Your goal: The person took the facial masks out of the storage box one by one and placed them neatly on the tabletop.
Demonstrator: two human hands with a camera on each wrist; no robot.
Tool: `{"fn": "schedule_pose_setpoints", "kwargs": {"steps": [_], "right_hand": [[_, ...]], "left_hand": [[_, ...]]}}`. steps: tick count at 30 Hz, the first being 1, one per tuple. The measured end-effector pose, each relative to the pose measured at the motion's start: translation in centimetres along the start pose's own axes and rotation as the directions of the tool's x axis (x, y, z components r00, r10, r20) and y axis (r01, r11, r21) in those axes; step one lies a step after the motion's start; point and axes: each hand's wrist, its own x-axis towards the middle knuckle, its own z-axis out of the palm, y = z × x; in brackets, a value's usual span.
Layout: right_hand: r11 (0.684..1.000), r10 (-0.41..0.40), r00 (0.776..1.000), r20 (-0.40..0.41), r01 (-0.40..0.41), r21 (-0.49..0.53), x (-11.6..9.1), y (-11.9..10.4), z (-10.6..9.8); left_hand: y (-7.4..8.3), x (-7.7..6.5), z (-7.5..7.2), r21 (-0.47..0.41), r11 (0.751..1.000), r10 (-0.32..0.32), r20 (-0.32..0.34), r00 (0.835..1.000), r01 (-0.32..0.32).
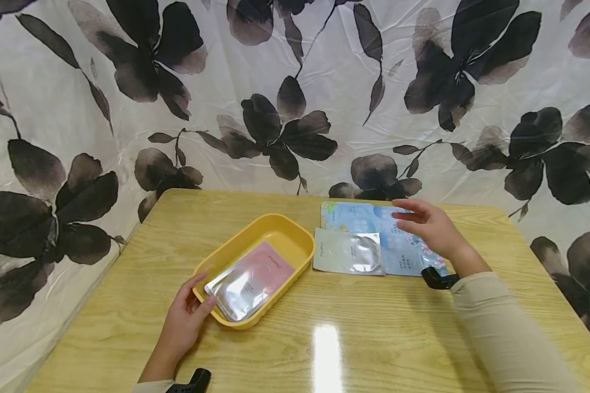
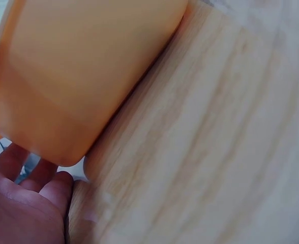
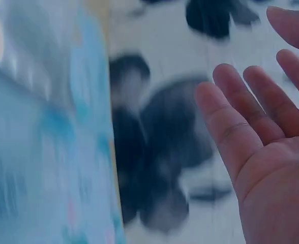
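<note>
A yellow plastic basket (image 1: 289,240) sits at an angle on the table. Inside it lies a pink and silver sheet mask packet (image 1: 258,278). My left hand (image 1: 182,323) holds the basket's near left end, thumb over the rim and fingers along the outside; the left wrist view shows the fingers by the basket wall (image 2: 83,81). My right hand (image 1: 435,229) hovers above blue mask packets (image 1: 400,254) with its fingers extended and holds nothing. In the right wrist view its palm (image 3: 271,168) faces the camera. A pale green and silver packet (image 1: 339,254) partly covers the blue ones.
The wooden table (image 1: 373,333) reaches back to a hanging floral cloth (image 1: 354,109). The blue packets lie near the table's back edge, just right of the basket. A bright light reflection (image 1: 326,355) shows on the near tabletop.
</note>
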Motion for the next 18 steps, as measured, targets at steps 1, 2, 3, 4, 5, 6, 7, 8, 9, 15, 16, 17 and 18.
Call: {"fn": "schedule_pose_setpoints", "kwargs": {"steps": [1, 2, 3, 4, 5, 6, 7, 8, 9, 15, 16, 17, 18], "right_hand": [[1.0, -0.018, 0.999, 0.045, 0.018, 0.013, 0.6, -0.4, 1.2], [0.999, -0.032, 0.996, 0.088, 0.029, 0.028, 1.1, -0.8, 2.5], [0.998, -0.047, 0.991, 0.128, 0.043, 0.037, 1.7, -1.2, 3.7], [0.998, -0.061, 0.984, 0.165, 0.054, 0.044, 2.2, -1.6, 5.0], [0.997, -0.078, 0.976, 0.201, 0.071, 0.044, 2.7, -2.0, 6.2], [0.996, -0.088, 0.969, 0.231, 0.079, 0.049, 3.2, -2.4, 7.5], [0.995, -0.097, 0.962, 0.256, 0.087, 0.05, 3.6, -2.8, 8.6], [0.995, -0.099, 0.955, 0.28, 0.087, 0.054, 4.0, -3.1, 9.7], [0.995, -0.101, 0.948, 0.303, 0.088, 0.057, 4.4, -3.4, 10.7], [0.997, -0.076, 0.899, 0.431, 0.06, 0.052, 6.3, -4.3, 15.7], [0.997, -0.074, 0.89, 0.45, 0.061, 0.044, 6.5, -4.4, 16.3], [0.998, -0.068, 0.881, 0.468, 0.062, 0.028, 6.7, -4.4, 16.8], [0.998, -0.059, 0.874, 0.482, 0.06, 0.013, 6.9, -4.5, 17.3]], "left_hand": [[0.0, 0.0, 0.0, 0.002, 1.0, 0.0, -0.002, 1.0, 0.0], [0.0, 0.0, 0.0, 0.003, 1.0, 0.001, -0.003, 1.0, -0.001], [0.1, -0.1, 0.0, 0.002, 1.0, 0.002, -0.003, 1.0, -0.002], [0.1, 0.0, 0.0, 0.0, 1.0, 0.004, -0.003, 1.0, -0.004], [0.1, 0.0, 0.0, 0.0, 1.0, 0.007, -0.004, 1.0, -0.007], [0.1, 0.0, 0.0, 0.0, 1.0, 0.009, -0.006, 1.0, -0.009], [0.1, 0.0, 0.1, 0.004, 1.0, 0.01, -0.006, 1.0, -0.01], [0.1, 0.0, 0.1, 0.008, 1.0, 0.01, -0.006, 1.0, -0.01], [0.1, 0.0, 0.0, 0.014, 1.0, 0.008, -0.007, 1.0, -0.008], [0.2, -0.2, 0.0, 0.035, 0.999, 0.001, -0.019, 1.0, 0.0], [0.2, -0.2, 0.0, 0.032, 0.999, 0.001, -0.019, 1.0, 0.0], [0.2, -0.2, 0.0, 0.028, 1.0, 0.001, -0.018, 1.0, 0.0], [0.1, -0.2, 0.0, 0.028, 1.0, 0.002, -0.017, 1.0, -0.001]]}}
